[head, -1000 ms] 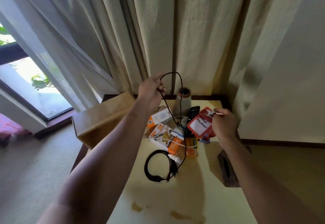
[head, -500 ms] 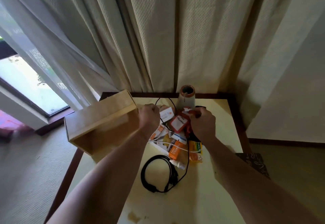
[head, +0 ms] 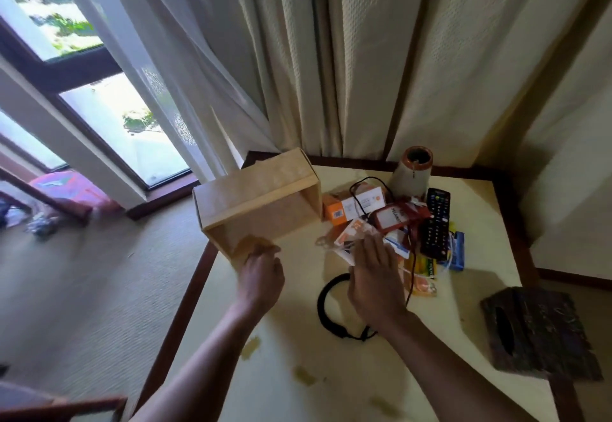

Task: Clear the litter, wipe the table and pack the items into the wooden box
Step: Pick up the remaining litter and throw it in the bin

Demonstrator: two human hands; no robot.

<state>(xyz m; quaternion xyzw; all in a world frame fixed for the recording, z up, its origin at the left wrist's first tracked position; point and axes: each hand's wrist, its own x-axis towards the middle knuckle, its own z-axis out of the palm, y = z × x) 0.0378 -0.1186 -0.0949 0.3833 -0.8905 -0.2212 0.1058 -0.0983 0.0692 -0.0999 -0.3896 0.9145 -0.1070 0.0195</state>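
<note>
The wooden box [head: 258, 203] lies on its side at the table's left edge, its opening towards the pile. My left hand [head: 261, 275] grips its near bottom corner. My right hand [head: 374, 275] hovers with straight fingers over the near side of the pile, fingertips on a clear packet with an orange card [head: 351, 239]. The pile holds an orange and white carton [head: 351, 204], a red pouch [head: 394, 219], a black remote [head: 435, 222], a thin black cable [head: 361, 189] and yellow and blue packets [head: 453, 252]. A coiled black cable [head: 326, 309] lies partly under my right wrist.
A grey cone-shaped vase [head: 412, 173] stands at the back of the cream table [head: 463, 305]. A dark carved tissue box [head: 536, 332] sits at the right edge. Brownish stains [head: 304, 375] mark the near tabletop. Curtains hang close behind; carpet lies to the left.
The thin black cable and the red pouch have left my hands and lie on the pile. My left hand moved down to the box corner; my right drew back to the pile's near side.
</note>
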